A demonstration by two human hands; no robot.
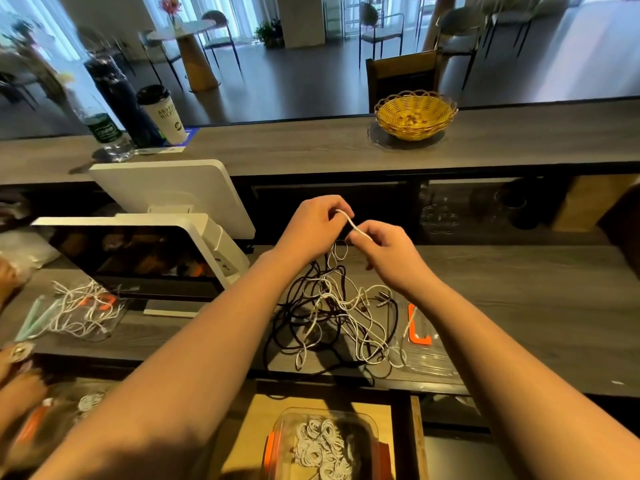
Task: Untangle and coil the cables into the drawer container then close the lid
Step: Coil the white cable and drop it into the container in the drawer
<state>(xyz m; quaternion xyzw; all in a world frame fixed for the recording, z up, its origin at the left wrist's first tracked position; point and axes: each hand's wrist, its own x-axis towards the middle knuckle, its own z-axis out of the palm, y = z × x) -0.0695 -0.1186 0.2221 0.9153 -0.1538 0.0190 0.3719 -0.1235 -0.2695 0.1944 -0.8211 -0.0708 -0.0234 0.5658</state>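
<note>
Left hand [317,225] and right hand [382,252] both pinch one white cable [354,226] above tangle [332,317] on tabletop [519,306], container [325,445] near

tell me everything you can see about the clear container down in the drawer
The clear plastic container sits in the open drawer below the counter edge, near the bottom of the view. It is rectangular with rounded corners and see-through walls, with orange latch pieces on its left and right sides. It has no lid on. Inside lie several coiled white cables, bundled in loops. It rests on the drawer's light wooden floor. Neither hand touches it; its near end is cut off by the frame.
</note>
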